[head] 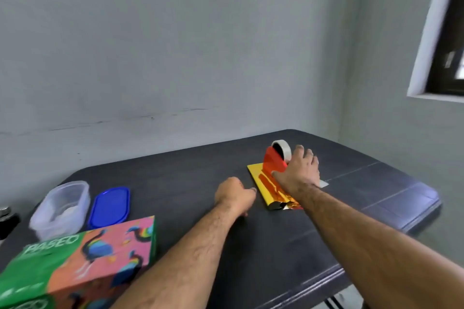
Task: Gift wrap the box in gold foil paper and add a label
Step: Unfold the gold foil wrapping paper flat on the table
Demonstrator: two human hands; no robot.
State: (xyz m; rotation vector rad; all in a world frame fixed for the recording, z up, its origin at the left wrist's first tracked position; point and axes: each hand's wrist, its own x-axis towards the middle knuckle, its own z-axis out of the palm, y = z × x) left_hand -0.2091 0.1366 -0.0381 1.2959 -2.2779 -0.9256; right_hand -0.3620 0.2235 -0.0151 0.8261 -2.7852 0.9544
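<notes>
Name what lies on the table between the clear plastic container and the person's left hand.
In the head view, a blue lid lies beside the clear container; from there to the left hand only bare dark table shows.

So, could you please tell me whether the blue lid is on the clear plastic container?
No, the blue lid lies flat on the table beside the open clear container.
</notes>
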